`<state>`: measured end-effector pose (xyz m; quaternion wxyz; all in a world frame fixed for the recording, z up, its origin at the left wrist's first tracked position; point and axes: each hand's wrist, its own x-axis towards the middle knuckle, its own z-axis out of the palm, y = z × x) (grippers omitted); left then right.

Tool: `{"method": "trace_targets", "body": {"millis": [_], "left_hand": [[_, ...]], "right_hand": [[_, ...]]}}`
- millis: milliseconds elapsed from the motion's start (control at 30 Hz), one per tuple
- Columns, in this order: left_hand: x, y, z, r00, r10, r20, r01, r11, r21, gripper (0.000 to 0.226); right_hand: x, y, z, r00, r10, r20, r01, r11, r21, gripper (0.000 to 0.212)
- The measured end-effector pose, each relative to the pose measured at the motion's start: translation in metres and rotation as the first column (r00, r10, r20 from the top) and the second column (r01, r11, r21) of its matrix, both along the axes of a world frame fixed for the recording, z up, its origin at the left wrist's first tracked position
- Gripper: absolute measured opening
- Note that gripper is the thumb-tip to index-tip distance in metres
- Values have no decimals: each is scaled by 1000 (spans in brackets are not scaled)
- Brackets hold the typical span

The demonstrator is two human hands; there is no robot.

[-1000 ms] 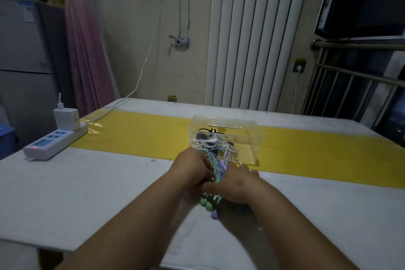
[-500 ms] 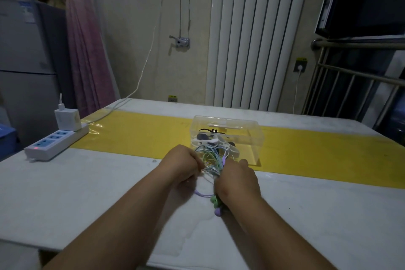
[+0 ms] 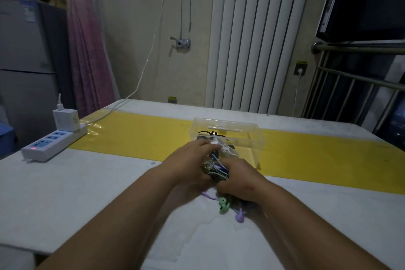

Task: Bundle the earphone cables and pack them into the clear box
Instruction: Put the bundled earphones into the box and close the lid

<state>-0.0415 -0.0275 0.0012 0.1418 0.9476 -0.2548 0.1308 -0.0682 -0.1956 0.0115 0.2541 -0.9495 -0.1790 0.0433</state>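
Note:
A clear plastic box (image 3: 245,136) stands on the yellow strip (image 3: 135,136) of the table, with dark and white earphone parts inside its left end. Just in front of it, my left hand (image 3: 190,160) and my right hand (image 3: 238,180) are pressed together around a bunch of thin pastel earphone cables (image 3: 217,170), both gripping it. A green earbud (image 3: 223,205) and a purple earbud (image 3: 239,216) hang from the bunch under my right hand, close to the white tabletop. The rest of the cables is hidden by my fingers.
A white power strip (image 3: 52,144) with a white charger (image 3: 65,119) plugged in lies at the table's left edge, its cable running to the wall. A radiator (image 3: 258,35) stands behind the table. Metal railings (image 3: 350,85) are at the right.
My hands have closed in on each other, gathering the cables into a tighter bunch. The earbuds now hang lower and to the right under my right hand.

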Motion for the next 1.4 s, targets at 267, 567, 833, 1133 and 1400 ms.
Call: {"method": "trace_targets", "body": {"millis": [267, 567, 833, 1133, 1400], "left_hand": [[5, -8, -2, 995, 92, -47, -77, 962, 260, 47], [4, -13, -13, 993, 105, 56, -118, 930, 347, 26], [2, -11, -16, 994, 101, 28, -105, 955, 277, 25], [-2, -7, -2, 971, 147, 188, -213, 890, 402, 34], [-7, -13, -5, 985, 132, 112, -165, 913, 374, 35]], "right_hand": [[13, -11, -3, 998, 61, 6, -62, 997, 38, 36], [10, -21, -5, 974, -110, 197, 173, 926, -336, 64], [9, -17, -11, 961, -278, 7, 262, 899, -351, 60], [13, -10, -7, 984, -148, 97, 171, 936, -307, 38], [17, -17, -11, 980, -141, 140, 168, 964, -206, 34]]}}
